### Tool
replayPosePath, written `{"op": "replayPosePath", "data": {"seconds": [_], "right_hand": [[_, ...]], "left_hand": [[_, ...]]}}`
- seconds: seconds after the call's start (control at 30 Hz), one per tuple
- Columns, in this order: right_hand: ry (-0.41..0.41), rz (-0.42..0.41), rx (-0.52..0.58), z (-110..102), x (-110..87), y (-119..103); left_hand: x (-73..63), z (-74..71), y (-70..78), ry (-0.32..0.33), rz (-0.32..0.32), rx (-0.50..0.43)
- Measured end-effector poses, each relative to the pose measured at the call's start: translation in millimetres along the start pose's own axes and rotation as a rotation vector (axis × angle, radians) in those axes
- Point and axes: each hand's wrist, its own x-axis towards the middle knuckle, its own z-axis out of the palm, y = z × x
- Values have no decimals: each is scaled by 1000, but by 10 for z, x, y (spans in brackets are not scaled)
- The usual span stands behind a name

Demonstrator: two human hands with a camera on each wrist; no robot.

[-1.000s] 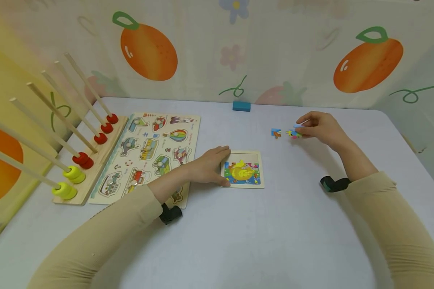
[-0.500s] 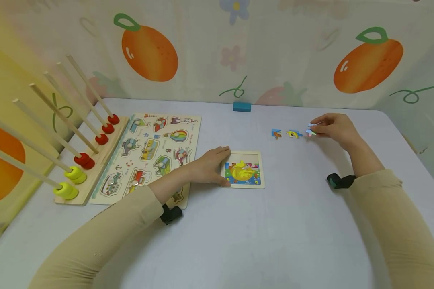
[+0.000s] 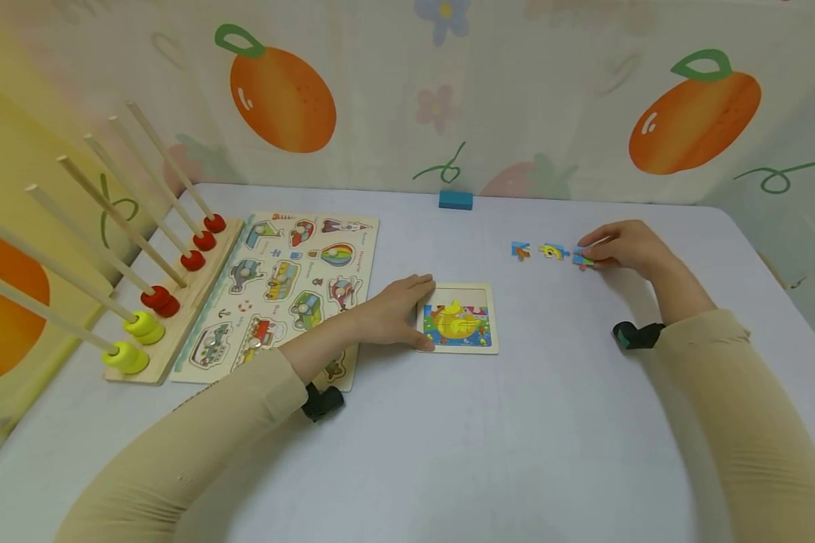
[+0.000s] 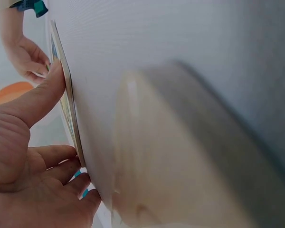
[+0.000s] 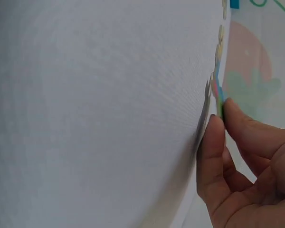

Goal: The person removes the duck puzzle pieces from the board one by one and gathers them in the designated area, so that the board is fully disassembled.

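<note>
My left hand [image 3: 395, 311] rests along the left side of a small wooden jigsaw tray [image 3: 493, 320], thumb at its near corner and fingers at its far corner. The tray's lower part shows an assembled yellow duck picture [image 3: 456, 323]; bare wood shows above it. In the left wrist view, the thumb [image 4: 51, 88] touches the tray's edge. To the right, my right hand [image 3: 628, 247] pinches a colourful puzzle piece [image 3: 580, 258] between thumb and fingers, low over the table. Left of it lie a yellow fish-like piece [image 3: 552, 251] and a blue-and-orange piece [image 3: 520, 250].
A peg puzzle board [image 3: 258, 264] with vehicle pictures lies partly under my left forearm. Beyond it stands a wooden rack [image 3: 176, 302] of tall pegs with red and yellow rings. A blue block [image 3: 456, 200] sits at the table's back edge, before a fruit-patterned curtain.
My right hand has moved right with its piece, away from the yellow one, then slightly nearer me; the piece has turned flatter. My left hand stays on the tray.
</note>
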Motion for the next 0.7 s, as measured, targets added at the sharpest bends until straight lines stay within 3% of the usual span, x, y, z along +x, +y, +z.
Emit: {"op": "replayPosePath", "data": {"seconds": [0.4,0.7], "right_hand": [[86,39,-90,11,39,7],[99,34,-110,25,71,22]], "left_hand": [[-11,-13,26,1,-11,4],[-3,-1,17,0,-13,-4]]}}
